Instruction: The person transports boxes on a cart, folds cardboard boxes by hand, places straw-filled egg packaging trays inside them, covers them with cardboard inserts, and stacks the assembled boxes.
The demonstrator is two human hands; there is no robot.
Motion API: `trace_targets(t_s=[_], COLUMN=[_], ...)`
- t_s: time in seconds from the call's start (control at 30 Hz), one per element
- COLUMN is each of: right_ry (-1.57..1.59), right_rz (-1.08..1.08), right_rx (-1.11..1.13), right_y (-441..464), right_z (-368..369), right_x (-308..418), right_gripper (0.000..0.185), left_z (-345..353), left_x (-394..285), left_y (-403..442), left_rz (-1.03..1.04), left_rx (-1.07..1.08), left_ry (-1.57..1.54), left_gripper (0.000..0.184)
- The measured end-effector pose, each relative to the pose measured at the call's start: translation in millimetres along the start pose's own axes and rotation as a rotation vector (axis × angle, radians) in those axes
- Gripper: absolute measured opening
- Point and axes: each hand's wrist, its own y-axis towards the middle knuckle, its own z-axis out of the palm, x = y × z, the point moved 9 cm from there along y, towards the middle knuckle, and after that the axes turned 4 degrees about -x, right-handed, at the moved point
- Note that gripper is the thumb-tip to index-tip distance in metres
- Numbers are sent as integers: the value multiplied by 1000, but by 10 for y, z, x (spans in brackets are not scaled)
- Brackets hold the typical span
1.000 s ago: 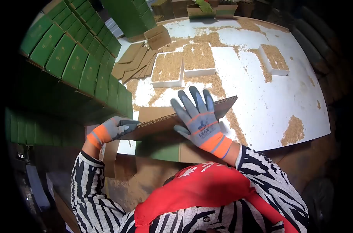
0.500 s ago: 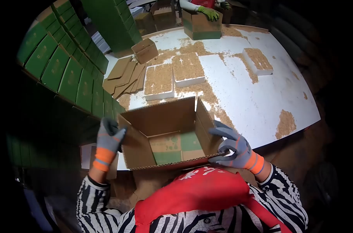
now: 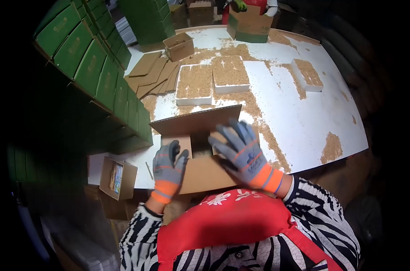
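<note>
A brown cardboard box [image 3: 207, 176] stands at the near edge of the table, right in front of me. Its far flap is raised and tilted, while the near and side flaps lie folded inward, leaving a dark gap in the middle. My left hand [image 3: 169, 162], in a grey and orange glove, rests at the left side flap with its fingers bent and thumb apart. Across the right side flap lies my right hand [image 3: 241, 151], fingers spread and slightly blurred. Neither hand grips anything that I can see.
White trays [image 3: 193, 101] topped with sawdust-like material stand beyond the box. Flat cardboard pieces [image 3: 146, 67] and a small carton [image 3: 178, 46] lie at left. Green boxes [image 3: 85, 58] are stacked on the left. Another carton [image 3: 119, 178] holds packets. A co-worker handles a box [image 3: 250, 29] opposite.
The box's upright near and side flaps have been folded inward. Both my hands moved from its outer sides onto the flaps. The view has shifted slightly, and a carton shows at lower left.
</note>
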Motion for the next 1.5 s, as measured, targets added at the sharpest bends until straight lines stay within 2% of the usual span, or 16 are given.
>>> trace_targets(t_s=[0.1,0.2,0.33,0.43,0.53,0.63,0.7,0.77,0.87,1.0,1.03,1.17,1.2,1.23,1.37,1.5], right_ry=[-6,41,895,1166,1931,1628,1819,1415,813,485,599,814,927,1057,856,506], right_rz=[87,58,218,1088,1390,811,808,756,274,-8,-56,138,165,334,656,686], right_rx=[-193,47,330,-200,242,189,157,165,62,434,347,509,486,439,-54,74], right_y=[444,275,-559,-993,-1482,-1160,-453,-186,-98,-893,-990,-894,-846,-827,-448,-29], right_z=[-165,-8,413,565,1467,1120,297,-65,-298,637,605,397,328,345,876,2086], right_x=[-388,-349,-377,-1289,-1359,-1708,-1327,-1211,-782,-445,-405,-487,-627,-930,-2483,-3425], right_gripper=[73,63,39,44,63,70,72,71,79,74,71,75,75,65,44,62], left_z=[-121,-453,-81,-61,-403,-670,-730,-364,340,722,478,-47,106,279,205,170], left_x=[-217,-35,782,560,-457,-378,-97,614,1631,2337,1648,746,1012,1526,1467,1377], left_y=[-91,-215,-103,-73,2,-164,-109,-42,-299,-677,-463,84,-73,-269,-317,-368], left_rz=[131,53,-581,-345,24,260,251,-7,-180,-915,-929,-291,104,27,-665,-686], left_rx=[-298,-570,115,75,-182,-573,-700,-420,-88,137,111,199,218,244,-59,-145], left_ry=[172,291,280,549,383,101,-299,-544,-1679,-1231,-1066,-322,173,367,-534,-542], left_gripper=[77,88,55,53,56,51,47,47,54,84,96,53,55,53,49,50])
